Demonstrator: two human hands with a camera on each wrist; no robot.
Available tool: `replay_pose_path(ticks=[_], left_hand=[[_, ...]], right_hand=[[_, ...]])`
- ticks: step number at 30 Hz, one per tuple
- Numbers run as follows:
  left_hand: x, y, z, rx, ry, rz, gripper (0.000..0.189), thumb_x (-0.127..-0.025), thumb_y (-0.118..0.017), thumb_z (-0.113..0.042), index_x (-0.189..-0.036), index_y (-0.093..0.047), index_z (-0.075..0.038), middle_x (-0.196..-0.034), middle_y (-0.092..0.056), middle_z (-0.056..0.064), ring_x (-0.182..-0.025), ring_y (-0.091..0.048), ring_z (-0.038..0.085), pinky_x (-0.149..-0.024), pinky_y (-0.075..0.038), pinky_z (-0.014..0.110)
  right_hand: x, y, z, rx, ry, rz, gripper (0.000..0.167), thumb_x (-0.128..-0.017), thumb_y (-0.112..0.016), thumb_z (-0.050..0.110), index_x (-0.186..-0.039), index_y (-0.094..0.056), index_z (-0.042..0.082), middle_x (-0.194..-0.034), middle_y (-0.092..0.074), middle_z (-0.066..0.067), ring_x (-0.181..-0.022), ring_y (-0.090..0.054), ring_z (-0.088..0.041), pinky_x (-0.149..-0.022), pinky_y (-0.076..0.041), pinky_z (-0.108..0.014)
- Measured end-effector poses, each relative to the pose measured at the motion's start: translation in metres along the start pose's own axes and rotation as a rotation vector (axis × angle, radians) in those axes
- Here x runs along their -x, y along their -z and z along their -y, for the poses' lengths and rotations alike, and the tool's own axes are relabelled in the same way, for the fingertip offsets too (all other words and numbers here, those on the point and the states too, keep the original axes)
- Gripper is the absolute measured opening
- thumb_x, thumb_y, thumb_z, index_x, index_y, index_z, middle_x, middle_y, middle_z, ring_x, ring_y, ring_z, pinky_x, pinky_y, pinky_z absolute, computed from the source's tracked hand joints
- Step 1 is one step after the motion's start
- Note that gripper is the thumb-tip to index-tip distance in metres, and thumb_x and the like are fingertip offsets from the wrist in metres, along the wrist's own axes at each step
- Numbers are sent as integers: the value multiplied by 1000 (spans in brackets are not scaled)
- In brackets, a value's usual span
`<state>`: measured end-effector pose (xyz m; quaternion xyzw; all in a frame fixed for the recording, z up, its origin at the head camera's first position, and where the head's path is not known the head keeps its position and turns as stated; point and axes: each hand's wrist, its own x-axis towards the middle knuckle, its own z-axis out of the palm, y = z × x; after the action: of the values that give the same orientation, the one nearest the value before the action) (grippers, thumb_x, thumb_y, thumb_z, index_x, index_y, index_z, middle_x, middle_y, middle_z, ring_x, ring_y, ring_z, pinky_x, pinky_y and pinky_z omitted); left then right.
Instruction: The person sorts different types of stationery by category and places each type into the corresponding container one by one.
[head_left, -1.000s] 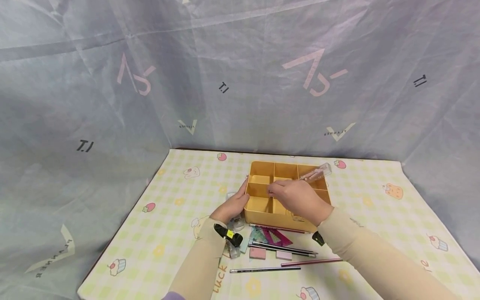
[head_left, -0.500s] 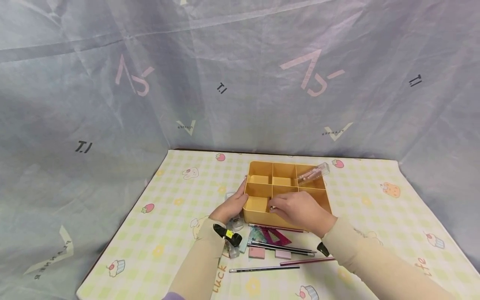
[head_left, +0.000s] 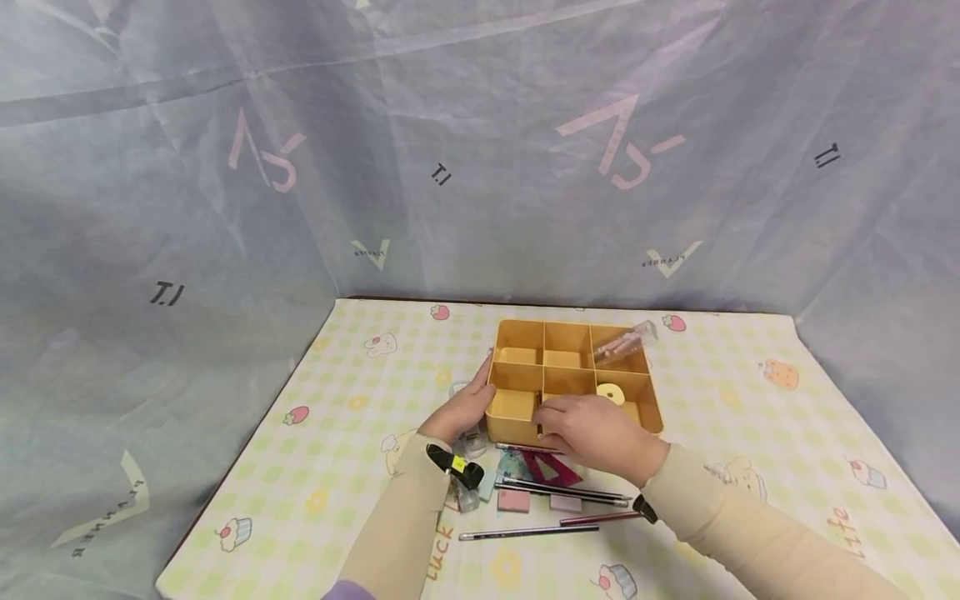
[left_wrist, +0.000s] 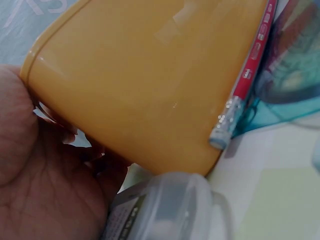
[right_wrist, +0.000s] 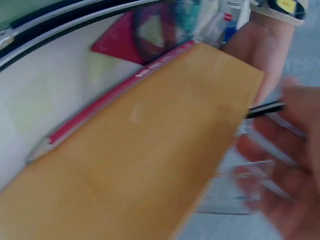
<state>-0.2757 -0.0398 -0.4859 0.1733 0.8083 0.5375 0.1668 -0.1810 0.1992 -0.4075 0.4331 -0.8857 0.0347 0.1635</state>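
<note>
Head: your left hand [head_left: 459,412] lies against the left wall of the yellow box [head_left: 512,432], fingers fairly straight, thumb at the rim; your right hand [head_left: 596,425] is over the box's front rim, fingers curled, pinching a dark stick [head_left: 538,414]. Pale ring [head_left: 603,388] in box's front-right compartment, clear case [head_left: 636,337] leaning out of back-right one. Left wrist: red pencil [left_wrist: 255,55] along box's front base, clear container [left_wrist: 175,205] by its lower left corner. Right wrist: blurry, dark stick at box rim, between your thumb and fingers.
</note>
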Motion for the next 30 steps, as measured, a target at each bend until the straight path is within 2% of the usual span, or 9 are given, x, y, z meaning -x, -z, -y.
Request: replay_pose_path(ticks=[4,6,8,12,15,18,21,25,30], left_hand=[[0,1,4,-11,10,-2,61,-110,-29,-28,-162,1,-41,-170,-4,-8,-154,-10,24,-122,-17,54],[0,1,3,-1,15,-1,61,-110,-29,-28,-162,0,-41,-170,-4,-7,-154,-10,25,-121,-17,54],[0,1,2,10,12,1,62,-110,-30,-28,-163,0,-40,-170,-3,-7,-154,-10,24,-122,-17,54],[0,1,0,18,7,5,62,-110,-30,-27,-163,0,-38,-170,-2,-9,-155,-8,24,-122,-15,53],[0,2,-1,10,21,3,61,-110,-30,-28,-163,-1,-40,-169,-3,-11,-154,-9,23,-122,-15,53],[1,3,-2,-3,35,-9,62,-110,-30,-29,-163,-1,-40,-169,-4,-10,-154,-10,24,-122,-15,53],[1,3,-2,-5,41,-19,62,-110,-31,-28,-163,-2,-39,-169,-6,-9,-154,-12,24,-122,-15,53],[1,3,-3,12,32,-16,62,-110,-31,-28,-164,-2,-37,-170,-5,-8,-154,-10,24,-122,-14,53],[0,2,-2,13,25,-6,62,-110,-30,-28,-163,-1,-38,-169,-3,-10,-155,-7,22,-123,-13,53]], right_hand=[[-2,13,5,24,-50,156,48,-84,-84,25,-126,-68,6,-118,-70,-7,-104,-69,-22,-89,-57,-38],[-2,24,6,23,-62,161,56,-84,-84,22,-133,-64,4,-125,-68,-11,-111,-67,-26,-93,-56,-41],[0,36,4,13,-67,89,57,-83,-85,17,-133,-63,4,-125,-67,-10,-111,-67,-27,-92,-56,-42],[11,55,-3,-30,-52,-128,36,-81,-84,8,-114,-70,9,-107,-69,-1,-87,-68,-15,-76,-59,-33],[25,61,-4,-91,-28,-180,21,-82,-81,5,-97,-70,13,-91,-64,7,-70,-57,-4,-63,-55,-25],[39,60,0,-155,-4,-146,19,-83,-79,3,-90,-69,17,-83,-61,12,-68,-52,2,-61,-51,-20],[50,56,4,-199,14,-111,20,-83,-79,3,-91,-69,18,-85,-64,12,-71,-56,2,-62,-52,-19],[65,51,4,-238,-9,-48,20,-83,-79,3,-89,-70,20,-86,-64,14,-72,-57,3,-62,-52,-19],[82,35,3,-294,-31,131,22,-84,-77,1,-82,-67,20,-79,-58,17,-69,-48,5,-59,-47,-18]])
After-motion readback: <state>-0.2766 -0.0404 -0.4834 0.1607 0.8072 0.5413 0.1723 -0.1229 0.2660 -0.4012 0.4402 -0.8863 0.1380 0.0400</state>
